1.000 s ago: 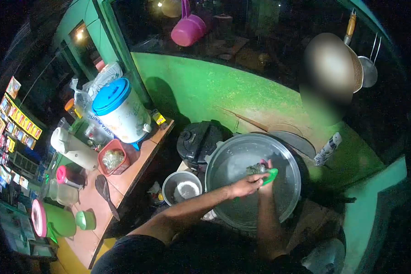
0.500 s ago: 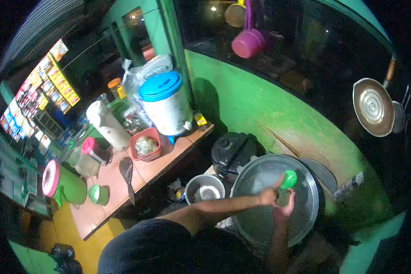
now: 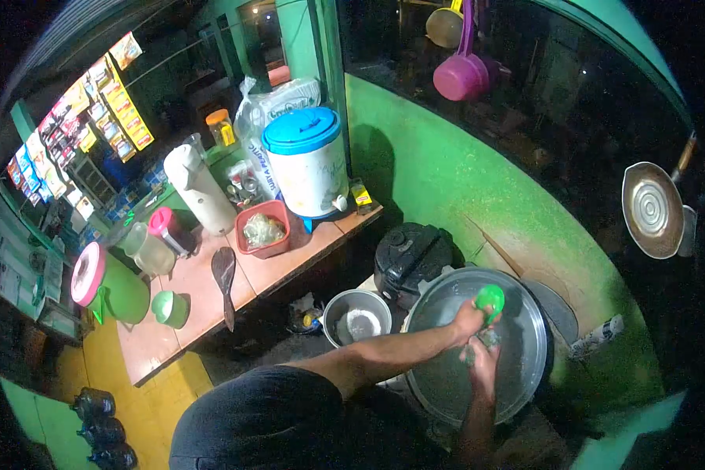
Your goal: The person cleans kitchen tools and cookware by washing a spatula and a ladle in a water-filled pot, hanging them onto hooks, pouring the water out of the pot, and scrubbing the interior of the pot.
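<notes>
A wide round metal basin (image 3: 534,352) stands on the right, and both hands work over its middle. My left hand (image 3: 468,319) is closed on a small, bright green, rounded plastic piece (image 3: 490,297), shaped like a cup or scoop. Just below it is my right hand (image 3: 484,362), its fingers curled around a pale greyish-green thing (image 3: 489,338) too small to make out. The hands almost touch. Greyish water or a wet surface shows inside the basin.
Left of the basin stand a metal pot (image 3: 356,319) and a black lidded container (image 3: 415,258). The tiled counter (image 3: 198,313) holds a blue-lidded dispenser (image 3: 304,168), a red bowl (image 3: 263,249), a green cup (image 3: 170,309) and a wooden paddle (image 3: 224,274). A pan (image 3: 650,210) hangs right.
The view has shifted, so the counter items sit differently in frame. My left hand has turned the green piece upward, and the pale thing by my right hand shows more clearly.
</notes>
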Demonstrator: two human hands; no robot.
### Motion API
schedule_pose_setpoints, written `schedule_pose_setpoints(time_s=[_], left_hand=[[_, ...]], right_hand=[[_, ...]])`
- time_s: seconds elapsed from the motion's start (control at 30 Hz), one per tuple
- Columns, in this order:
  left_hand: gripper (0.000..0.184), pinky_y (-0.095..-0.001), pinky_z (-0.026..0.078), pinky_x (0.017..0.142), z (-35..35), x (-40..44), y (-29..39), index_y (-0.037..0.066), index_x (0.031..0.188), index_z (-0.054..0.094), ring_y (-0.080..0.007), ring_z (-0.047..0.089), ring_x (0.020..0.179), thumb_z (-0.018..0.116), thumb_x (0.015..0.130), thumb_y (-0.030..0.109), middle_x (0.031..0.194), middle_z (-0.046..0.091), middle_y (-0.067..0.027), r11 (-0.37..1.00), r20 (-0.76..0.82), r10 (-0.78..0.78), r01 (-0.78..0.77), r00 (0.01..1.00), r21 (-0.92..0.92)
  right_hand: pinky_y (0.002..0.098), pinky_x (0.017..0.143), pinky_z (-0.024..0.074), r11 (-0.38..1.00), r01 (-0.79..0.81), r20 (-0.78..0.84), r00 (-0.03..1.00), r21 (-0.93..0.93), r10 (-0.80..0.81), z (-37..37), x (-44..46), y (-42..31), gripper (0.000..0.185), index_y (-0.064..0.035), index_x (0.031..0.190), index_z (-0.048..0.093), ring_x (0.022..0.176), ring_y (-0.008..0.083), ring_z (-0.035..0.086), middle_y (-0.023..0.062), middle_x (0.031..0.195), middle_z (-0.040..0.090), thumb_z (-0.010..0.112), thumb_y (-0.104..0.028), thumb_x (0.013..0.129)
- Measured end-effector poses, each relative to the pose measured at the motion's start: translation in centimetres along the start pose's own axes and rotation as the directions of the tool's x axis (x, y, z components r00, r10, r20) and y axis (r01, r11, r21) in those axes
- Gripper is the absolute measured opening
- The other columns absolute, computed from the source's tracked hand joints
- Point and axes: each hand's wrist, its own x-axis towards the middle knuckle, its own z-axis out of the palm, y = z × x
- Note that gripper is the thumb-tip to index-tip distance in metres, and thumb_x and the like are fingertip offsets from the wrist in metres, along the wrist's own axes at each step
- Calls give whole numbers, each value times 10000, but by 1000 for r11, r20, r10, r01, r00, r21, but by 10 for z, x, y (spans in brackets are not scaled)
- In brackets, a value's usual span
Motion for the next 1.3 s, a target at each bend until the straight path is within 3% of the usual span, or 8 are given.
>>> schedule_pose_setpoints(time_s=[0.07, 0.23, 0.47, 0.67, 0.77, 0.87, 1.03, 1.3], left_hand=[[224, -238, 468, 492, -3, 16, 0, 120, 1201, 518, -107, 594, 718, 473, 987, 171, 947, 653, -59, 895, -125, -72, 9, 990, -445], [280, -229, 416, 454, -17, 13, -12, 135, 1164, 500, -75, 485, 617, 452, 1000, 356, 892, 624, 2, 961, -12, -92, 86, 996, -264], [529, -323, 482, 660, -75, -10, -12, 141, 1314, 416, -163, 551, 776, 497, 807, 15, 1031, 565, -94, 973, -134, 191, -205, 973, -102], [611, -388, 501, 798, -286, -128, 21, 118, 1362, 341, -229, 577, 982, 547, 818, -68, 1221, 473, -101, 975, -486, 224, -190, 845, 119], [439, -379, 523, 825, -414, -195, -23, 79, 1339, 402, -218, 620, 911, 498, 917, 8, 1073, 631, -93, 973, -677, 47, -187, 734, -136], [488, -307, 514, 762, -496, -250, -28, 61, 1355, 405, -167, 595, 886, 528, 887, -7, 1060, 609, -86, 935, -862, 314, -284, 397, 210], [478, -376, 458, 908, -655, -254, -46, -4, 1294, 465, -289, 584, 1043, 587, 845, 104, 1142, 608, -186, 912, -888, 381, 53, 256, 407], [534, -409, 423, 966, -683, -262, -74, -28, 1264, 473, -343, 569, 1066, 525, 733, -36, 1146, 582, -223, 730, -716, 624, 91, 313, 677]], right_hand=[[283, 552, 430, 998, -21, 95, 995, -57, 26, -19, 1, 25, 192, -50, 970, 563, 647, 144, 552, 35, 807, 580, 642, -75, 796], [293, 697, 458, 997, -48, 72, 996, 62, 43, -5, -27, -1, 229, -60, 1026, 573, 808, 137, 557, 18, 961, 594, 639, -73, 807], [306, 604, 464, 904, 9, 188, 979, -428, 80, -13, -28, 11, 253, -63, 1035, 545, 834, 142, 537, 31, 946, 563, 661, -85, 812], [346, 608, 503, 939, -270, -224, 949, -213, 222, -34, -55, 5, 369, -129, 1183, 502, 978, 194, 559, 59, 1098, 575, 669, -200, 861], [362, 714, 483, 259, 534, 375, 797, -805, -474, -75, -64, 45, 491, -80, 1298, 496, 945, 234, 549, 102, 1151, 540, 679, -199, 858], [427, 891, 483, 841, 41, -137, 981, -539, -136, -71, -47, 68, 537, -96, 1299, 512, 1135, 305, 525, 136, 1310, 510, 722, -188, 813], [447, 894, 475, 950, -269, -419, 890, -160, 182, 47, -31, -1, 564, -117, 1376, 401, 1209, 325, 438, 153, 1397, 384, 618, -306, 891], [349, 647, 529, 999, -25, -635, 773, -30, 1, 88, -41, 5, 528, -115, 1346, 416, 968, 268, 570, 136, 1199, 538, 636, -222, 878]])
